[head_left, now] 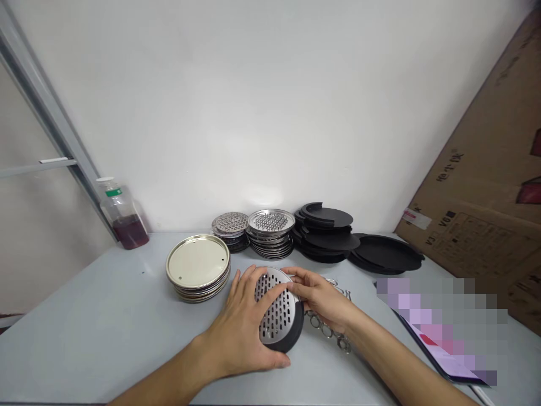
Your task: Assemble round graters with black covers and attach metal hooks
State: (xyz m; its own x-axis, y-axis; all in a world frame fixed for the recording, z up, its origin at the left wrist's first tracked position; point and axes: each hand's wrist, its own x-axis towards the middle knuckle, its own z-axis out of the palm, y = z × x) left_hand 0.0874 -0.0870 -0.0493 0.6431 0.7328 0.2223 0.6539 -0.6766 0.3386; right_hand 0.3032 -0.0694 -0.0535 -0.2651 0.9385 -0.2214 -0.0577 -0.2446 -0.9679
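Observation:
A round metal grater disc with rows of slotted holes stands tilted above the table, a black curved rim fitted around its lower right edge. My left hand grips it from the left, fingers over the top and thumb at the bottom by the black rim. With thumb and fingers, my right hand pinches the upper right edge of the grater. Several linked metal rings lie under and beside my right hand, which partly hides them.
Behind are a stack of gold-coloured round lids, perforated discs, more grater discs and black round parts. A black tray-like piece, blurred-out phone and cardboard box are right; a bottle of dark liquid stands left.

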